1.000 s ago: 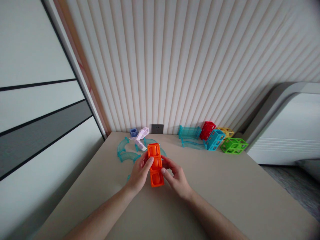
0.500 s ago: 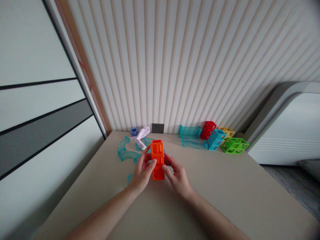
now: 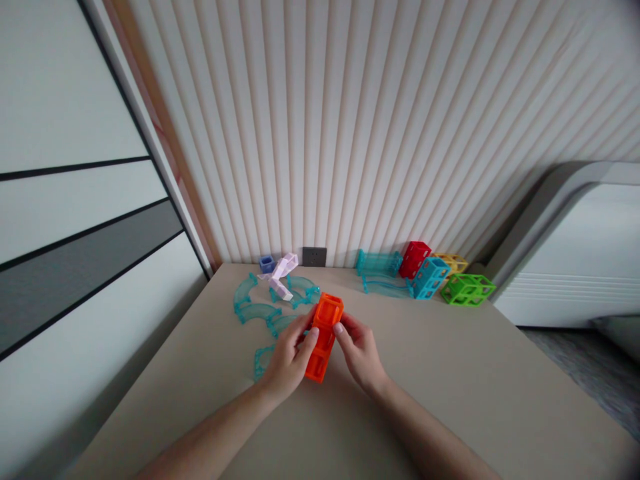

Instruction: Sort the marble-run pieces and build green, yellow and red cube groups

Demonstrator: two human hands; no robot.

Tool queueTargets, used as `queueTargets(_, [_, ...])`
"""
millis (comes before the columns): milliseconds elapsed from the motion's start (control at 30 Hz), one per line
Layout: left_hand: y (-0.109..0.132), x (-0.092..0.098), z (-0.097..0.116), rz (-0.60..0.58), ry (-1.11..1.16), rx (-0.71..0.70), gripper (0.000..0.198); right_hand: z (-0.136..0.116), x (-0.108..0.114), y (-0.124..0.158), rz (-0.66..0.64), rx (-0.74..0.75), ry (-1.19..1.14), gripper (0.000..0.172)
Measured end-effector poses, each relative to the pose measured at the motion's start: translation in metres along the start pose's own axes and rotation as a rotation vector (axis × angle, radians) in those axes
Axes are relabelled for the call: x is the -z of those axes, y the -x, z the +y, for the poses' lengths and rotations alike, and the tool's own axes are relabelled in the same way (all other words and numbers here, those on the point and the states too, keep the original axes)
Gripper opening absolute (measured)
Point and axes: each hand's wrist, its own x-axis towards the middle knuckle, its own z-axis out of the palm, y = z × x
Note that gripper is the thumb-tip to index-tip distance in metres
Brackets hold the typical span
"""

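Observation:
A long orange frame block [image 3: 324,335] of several stacked cells is held between both hands just above the beige table [image 3: 450,373]. My left hand [image 3: 286,359] grips its left side, thumb across the front. On the right side my right hand [image 3: 361,351] pinches it with thumb and fingers. The block leans with its top end to the right.
Clear teal curved track pieces [image 3: 260,312] lie behind and left of the hands, with a pale lilac piece [image 3: 283,270] and a small blue cube [image 3: 267,265]. At the back right stand red [image 3: 415,259], cyan [image 3: 429,277], yellow [image 3: 451,264] and green [image 3: 467,290] frame blocks and teal tracks. A wall socket [image 3: 315,257] is at the table's back edge.
The orange block has tilted from upright so its top leans right, and both hands have shifted slightly right with it.

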Motion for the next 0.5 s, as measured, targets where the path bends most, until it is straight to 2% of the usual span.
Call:
queueTargets(200, [0.0002, 0.0006, 0.0000, 0.008, -0.034, -0.005, 0.036, -0.0061, 0.0032, -0.0001, 0.004, 0.062, 0.176, 0.044])
queueTargets(367, [0.0001, 0.0003, -0.0005, 0.020, -0.056, -0.006, 0.035, -0.0058, 0.0025, 0.0001, -0.015, 0.004, 0.172, 0.043])
queueTargets(500, [-0.0007, 0.0000, -0.0006, 0.016, -0.064, -0.019, 0.034, -0.0023, 0.0015, 0.0006, -0.018, 0.022, 0.189, 0.043])
